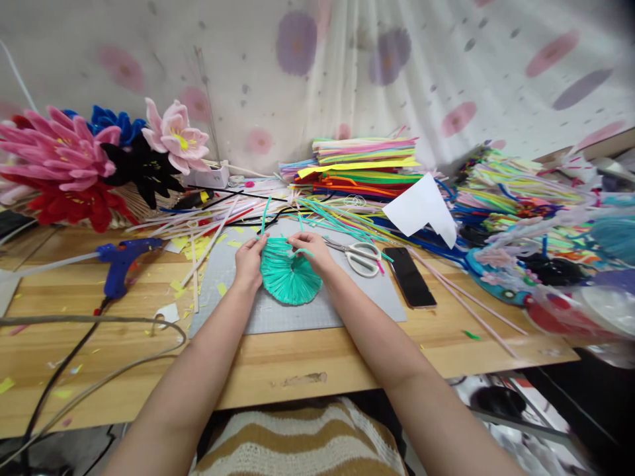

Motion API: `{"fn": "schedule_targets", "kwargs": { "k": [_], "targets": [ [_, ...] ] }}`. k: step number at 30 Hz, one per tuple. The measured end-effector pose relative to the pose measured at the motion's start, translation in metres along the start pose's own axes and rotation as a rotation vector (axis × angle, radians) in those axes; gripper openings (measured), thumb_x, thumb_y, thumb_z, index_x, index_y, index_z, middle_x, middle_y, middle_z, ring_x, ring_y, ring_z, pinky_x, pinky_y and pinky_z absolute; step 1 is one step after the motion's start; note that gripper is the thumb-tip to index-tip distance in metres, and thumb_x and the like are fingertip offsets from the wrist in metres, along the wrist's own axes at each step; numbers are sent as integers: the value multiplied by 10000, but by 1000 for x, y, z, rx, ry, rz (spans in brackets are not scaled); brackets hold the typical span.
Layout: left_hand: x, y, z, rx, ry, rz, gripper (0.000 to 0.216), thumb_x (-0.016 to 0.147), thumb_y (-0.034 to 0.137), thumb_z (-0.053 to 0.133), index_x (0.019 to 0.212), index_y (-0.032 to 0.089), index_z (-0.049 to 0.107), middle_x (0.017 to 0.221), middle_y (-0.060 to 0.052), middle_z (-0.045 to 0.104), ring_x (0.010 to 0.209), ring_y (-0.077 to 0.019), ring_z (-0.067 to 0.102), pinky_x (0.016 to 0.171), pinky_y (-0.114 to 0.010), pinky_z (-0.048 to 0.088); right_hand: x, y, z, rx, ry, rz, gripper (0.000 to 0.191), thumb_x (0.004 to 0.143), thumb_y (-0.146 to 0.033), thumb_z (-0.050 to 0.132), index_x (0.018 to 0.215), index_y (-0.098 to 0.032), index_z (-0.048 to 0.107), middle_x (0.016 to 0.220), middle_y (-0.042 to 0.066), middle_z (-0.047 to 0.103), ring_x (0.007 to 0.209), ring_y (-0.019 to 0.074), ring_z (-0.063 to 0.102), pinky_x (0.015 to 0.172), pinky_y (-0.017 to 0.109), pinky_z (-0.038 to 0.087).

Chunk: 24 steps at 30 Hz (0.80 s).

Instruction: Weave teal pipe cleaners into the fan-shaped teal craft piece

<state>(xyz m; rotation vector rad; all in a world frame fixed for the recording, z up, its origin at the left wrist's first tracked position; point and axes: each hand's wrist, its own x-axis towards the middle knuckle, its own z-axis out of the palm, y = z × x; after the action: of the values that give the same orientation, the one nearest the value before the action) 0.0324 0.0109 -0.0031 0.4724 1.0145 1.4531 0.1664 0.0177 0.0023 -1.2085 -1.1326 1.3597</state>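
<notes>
A round, fan-like teal piece made of pipe cleaners (292,281) is held above the grey cutting mat (367,303). My left hand (249,261) pinches its upper left edge, and one loose stem end sticks up beside the thumb. At the upper right of the piece, my right hand (310,251) has its fingers closed on a teal pipe cleaner (301,252) that bends across its fingertips. Just right of that hand lie white-handled scissors (364,258). Loose teal pipe cleaners (342,221) are strewn behind the mat.
A blue glue gun (119,264) lies left, its cable trailing forward. Pipe-cleaner flowers (59,152) stand at back left. Bundled pipe cleaners (367,165) and a cut white paper (421,211) are behind. A black phone (411,277) lies right of the mat, with more craft materials beyond.
</notes>
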Motion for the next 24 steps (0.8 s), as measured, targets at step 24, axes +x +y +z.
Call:
{"fn": "schedule_targets", "kwargs": {
  "k": [24],
  "targets": [
    [0,10,-2,63,-16,-95,210,509,160,731,703,136,654,590,-3,623,481,-84,529,486,-208,409,3,1,-1,-204,-183,-86,288,557,-404,668,608,-139,567,541,-40,513,529,74,457,541,211,370]
  ]
}}
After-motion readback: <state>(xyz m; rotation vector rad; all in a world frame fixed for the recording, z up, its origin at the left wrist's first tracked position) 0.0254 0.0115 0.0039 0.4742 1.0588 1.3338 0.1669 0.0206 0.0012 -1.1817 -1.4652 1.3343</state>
